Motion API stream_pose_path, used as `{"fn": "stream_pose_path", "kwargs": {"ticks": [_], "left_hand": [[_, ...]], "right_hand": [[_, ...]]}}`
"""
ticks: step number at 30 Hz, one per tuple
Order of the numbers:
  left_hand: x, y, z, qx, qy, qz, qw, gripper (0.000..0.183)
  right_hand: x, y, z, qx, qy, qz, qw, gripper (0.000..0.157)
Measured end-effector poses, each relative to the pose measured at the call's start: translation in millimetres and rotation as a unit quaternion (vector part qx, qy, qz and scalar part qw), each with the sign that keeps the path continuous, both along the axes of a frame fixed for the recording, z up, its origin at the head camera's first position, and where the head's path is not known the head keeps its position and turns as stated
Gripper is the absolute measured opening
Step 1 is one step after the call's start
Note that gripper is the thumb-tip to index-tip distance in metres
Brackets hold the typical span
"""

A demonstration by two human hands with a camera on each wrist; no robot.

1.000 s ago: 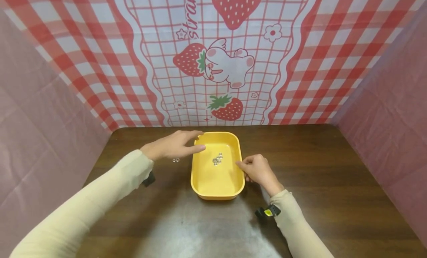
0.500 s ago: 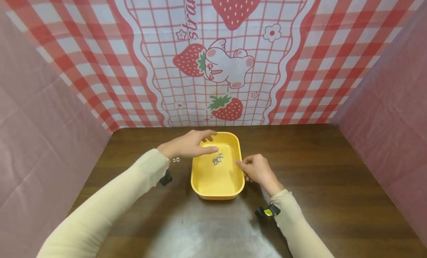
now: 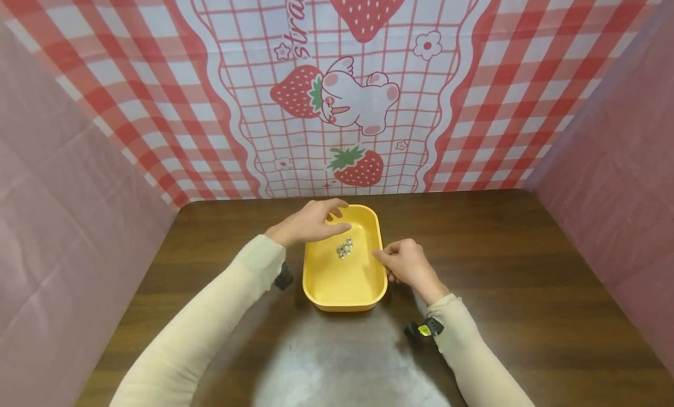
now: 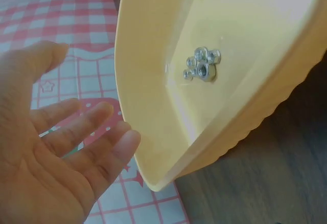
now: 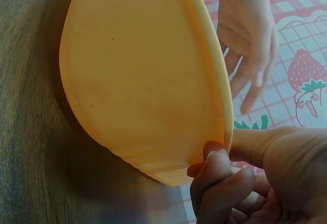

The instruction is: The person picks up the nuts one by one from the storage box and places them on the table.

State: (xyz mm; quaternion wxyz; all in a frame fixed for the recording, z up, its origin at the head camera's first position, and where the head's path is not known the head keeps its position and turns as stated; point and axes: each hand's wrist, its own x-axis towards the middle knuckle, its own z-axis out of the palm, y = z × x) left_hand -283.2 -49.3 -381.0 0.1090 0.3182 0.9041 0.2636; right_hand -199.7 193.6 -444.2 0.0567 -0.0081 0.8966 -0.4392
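A yellow plastic tray (image 3: 342, 287) stands on the brown table. Several small metal nuts (image 3: 344, 248) lie clustered on its floor, and the left wrist view shows one nut (image 4: 206, 71) larger than the others around it. My left hand (image 3: 314, 221) hovers above the tray's far left part, fingers spread and relaxed, holding nothing. On the opposite side, my right hand (image 3: 412, 264) pinches the tray's right rim between thumb and curled fingers, as the right wrist view confirms.
Dark wood-grain table (image 3: 500, 290) surrounds the tray. Behind it hangs a red-and-white checked cloth (image 3: 210, 103) with strawberries. Pink cloth walls (image 3: 63, 161) close in both sides. Each wrist carries a black strapped device (image 3: 425, 328).
My left hand has moved right and over the tray. Two small nuts on the table left of the tray are now hidden behind my left sleeve. The right hand keeps its grip.
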Motion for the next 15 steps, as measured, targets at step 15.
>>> {"fn": "stream_pose_path", "kwargs": {"ticks": [15], "left_hand": [[-8.6,13.9,-25.0,-0.03,-0.024,0.043,0.9983,0.053]], "right_hand": [[-1.4,-0.9,2.0,0.006,-0.015,0.0,1.0,0.032]]}}
